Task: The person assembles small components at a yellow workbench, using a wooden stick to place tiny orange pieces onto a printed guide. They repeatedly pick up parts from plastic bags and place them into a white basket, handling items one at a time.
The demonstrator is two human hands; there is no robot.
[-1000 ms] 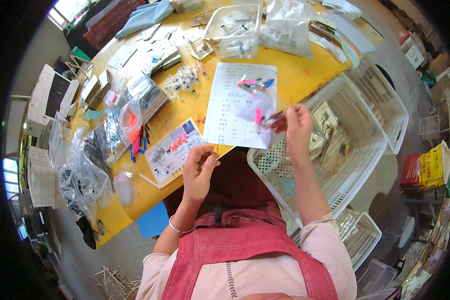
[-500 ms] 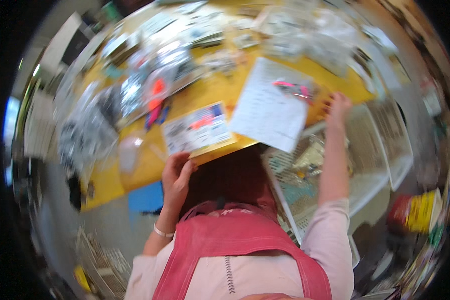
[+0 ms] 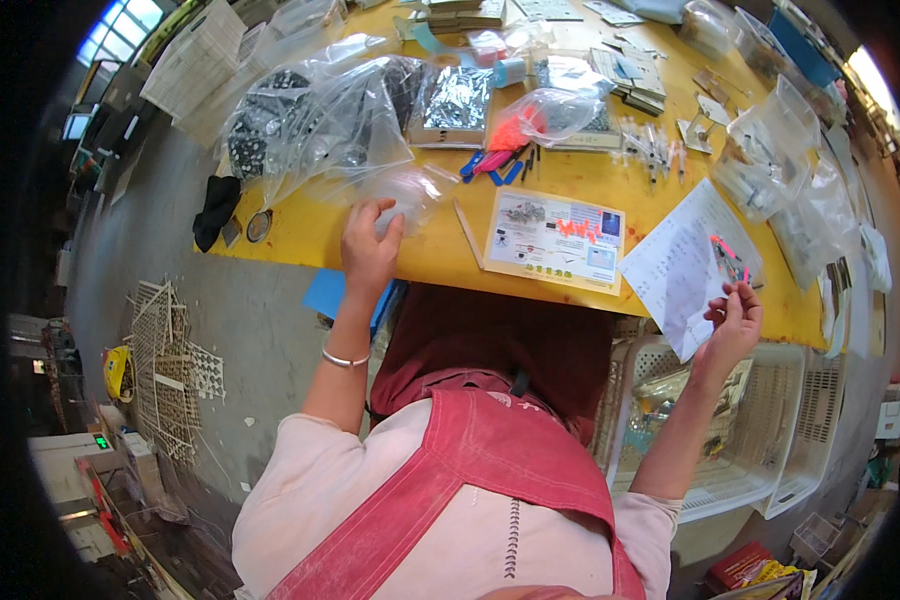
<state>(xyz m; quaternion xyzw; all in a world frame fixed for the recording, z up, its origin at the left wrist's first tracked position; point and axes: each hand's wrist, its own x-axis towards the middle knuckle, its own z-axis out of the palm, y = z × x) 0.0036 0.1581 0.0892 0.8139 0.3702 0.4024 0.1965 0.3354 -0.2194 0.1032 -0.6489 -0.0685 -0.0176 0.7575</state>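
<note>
Two hands are seen over a yellow table (image 3: pixel 440 255). The left hand (image 3: pixel 368 247) is laid, fingers spread and curled, on a clear plastic bag (image 3: pixel 410 192) near the table's front edge. The right hand (image 3: pixel 732 318) is raised beside a white paper sheet (image 3: pixel 682 265), its fingertips pinched on a small pink piece (image 3: pixel 742 277). A white plastic basket (image 3: pixel 770 420) is seen below it.
</note>
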